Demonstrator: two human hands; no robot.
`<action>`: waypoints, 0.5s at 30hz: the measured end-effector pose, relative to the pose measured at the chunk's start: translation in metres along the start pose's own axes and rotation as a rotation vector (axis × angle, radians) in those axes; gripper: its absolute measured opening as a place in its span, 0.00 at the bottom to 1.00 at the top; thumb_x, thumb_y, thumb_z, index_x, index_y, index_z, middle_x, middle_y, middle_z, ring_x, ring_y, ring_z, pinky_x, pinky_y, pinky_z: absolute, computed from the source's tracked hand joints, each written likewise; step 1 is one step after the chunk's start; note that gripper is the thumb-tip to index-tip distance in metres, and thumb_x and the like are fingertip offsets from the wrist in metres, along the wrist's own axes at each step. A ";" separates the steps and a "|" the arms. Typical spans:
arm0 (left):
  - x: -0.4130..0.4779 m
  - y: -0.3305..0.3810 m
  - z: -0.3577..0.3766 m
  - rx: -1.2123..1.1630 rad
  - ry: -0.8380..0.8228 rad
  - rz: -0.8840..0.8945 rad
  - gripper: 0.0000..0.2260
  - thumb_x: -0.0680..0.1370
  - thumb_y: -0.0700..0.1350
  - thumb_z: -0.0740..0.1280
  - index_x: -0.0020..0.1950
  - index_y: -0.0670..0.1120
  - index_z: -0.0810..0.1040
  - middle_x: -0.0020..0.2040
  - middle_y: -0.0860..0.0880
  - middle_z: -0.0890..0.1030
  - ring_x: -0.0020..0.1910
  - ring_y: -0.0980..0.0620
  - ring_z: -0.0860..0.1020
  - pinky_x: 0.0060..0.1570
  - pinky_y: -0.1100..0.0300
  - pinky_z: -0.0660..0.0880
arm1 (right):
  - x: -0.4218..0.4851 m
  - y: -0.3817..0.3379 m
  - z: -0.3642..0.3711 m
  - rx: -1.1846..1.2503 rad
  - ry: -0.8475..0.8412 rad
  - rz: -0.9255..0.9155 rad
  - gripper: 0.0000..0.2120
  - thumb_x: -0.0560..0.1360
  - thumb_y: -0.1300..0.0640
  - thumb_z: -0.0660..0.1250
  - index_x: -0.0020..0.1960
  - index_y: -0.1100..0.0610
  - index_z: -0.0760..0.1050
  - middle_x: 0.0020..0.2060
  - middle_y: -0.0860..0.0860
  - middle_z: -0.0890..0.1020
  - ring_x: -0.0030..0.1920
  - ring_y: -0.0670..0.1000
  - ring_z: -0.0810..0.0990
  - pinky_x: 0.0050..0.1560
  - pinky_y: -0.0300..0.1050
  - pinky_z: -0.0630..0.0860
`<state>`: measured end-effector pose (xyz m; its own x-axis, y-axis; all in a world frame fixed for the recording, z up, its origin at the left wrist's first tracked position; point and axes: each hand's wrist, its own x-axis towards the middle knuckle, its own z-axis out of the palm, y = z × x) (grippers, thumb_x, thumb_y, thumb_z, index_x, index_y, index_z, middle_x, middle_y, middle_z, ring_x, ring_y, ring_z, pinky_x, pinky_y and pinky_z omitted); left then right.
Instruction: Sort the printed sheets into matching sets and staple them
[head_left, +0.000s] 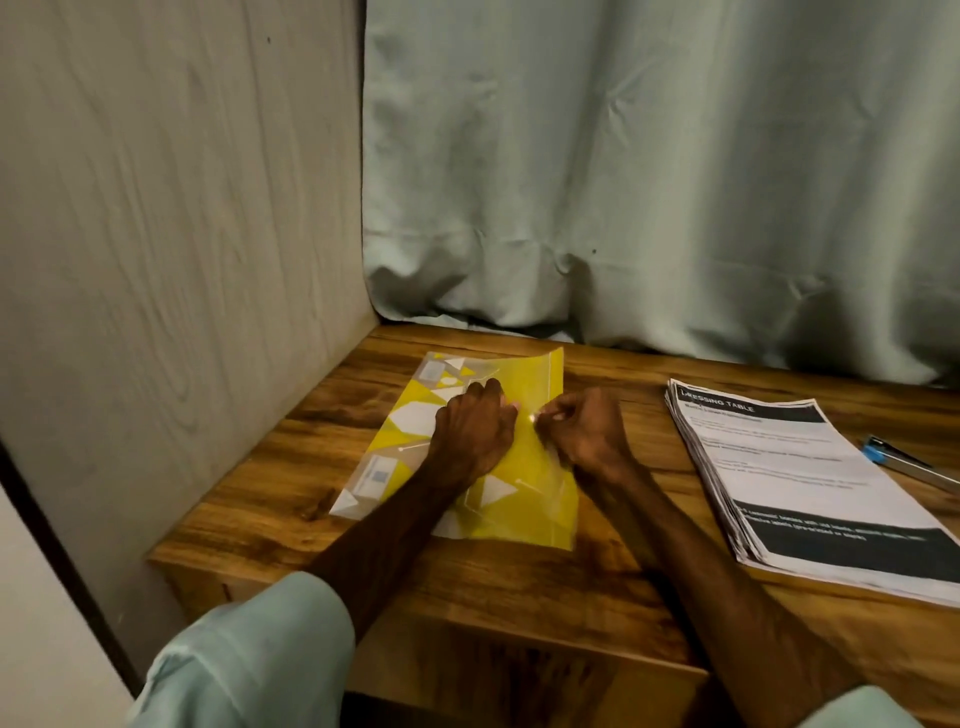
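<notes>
A yellow plastic folder (535, 514) with white geometric shapes lies flat on the wooden table (291, 467), left of centre. My left hand (475, 428) presses flat on the folder's upper middle. My right hand (584, 431) pinches the folder's clear flap at a small button clasp just right of the left hand's fingertips. A stack of printed sheets (810, 483), its top page headed "DRESSING TABLE" with black bands, rests at the right. A stapler (906, 462), silver with a blue end, lies beyond the stack at the far right, partly hidden.
A pale wood-grain panel (171, 234) walls the table's left side. A light green curtain (649, 171) hangs along the back edge. The table's front edge runs below my forearms.
</notes>
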<state>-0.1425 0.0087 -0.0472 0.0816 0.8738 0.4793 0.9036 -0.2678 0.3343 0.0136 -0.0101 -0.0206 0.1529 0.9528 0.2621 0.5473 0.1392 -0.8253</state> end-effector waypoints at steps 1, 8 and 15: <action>-0.001 0.001 -0.001 -0.010 -0.012 0.007 0.16 0.84 0.56 0.57 0.64 0.47 0.72 0.60 0.43 0.77 0.57 0.41 0.78 0.52 0.48 0.73 | 0.001 -0.002 0.001 -0.149 -0.003 -0.083 0.05 0.71 0.54 0.75 0.40 0.56 0.84 0.35 0.52 0.86 0.36 0.53 0.84 0.39 0.49 0.81; 0.000 -0.009 0.001 0.044 -0.072 0.146 0.14 0.82 0.55 0.62 0.66 0.56 0.78 0.63 0.48 0.77 0.65 0.45 0.70 0.57 0.49 0.72 | 0.003 -0.034 0.008 -0.889 -0.094 -0.249 0.16 0.80 0.50 0.68 0.63 0.58 0.73 0.62 0.59 0.78 0.62 0.60 0.77 0.57 0.50 0.74; 0.003 -0.009 0.002 0.057 -0.084 0.130 0.13 0.79 0.53 0.65 0.60 0.51 0.82 0.63 0.49 0.77 0.63 0.44 0.71 0.58 0.50 0.68 | -0.007 -0.040 0.020 -0.977 -0.107 -0.340 0.13 0.80 0.54 0.65 0.62 0.58 0.74 0.60 0.59 0.78 0.61 0.61 0.78 0.55 0.50 0.74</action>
<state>-0.1498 0.0145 -0.0508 0.2322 0.8647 0.4454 0.9054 -0.3595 0.2259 -0.0262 -0.0172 0.0005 -0.1821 0.9299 0.3195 0.9833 0.1713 0.0617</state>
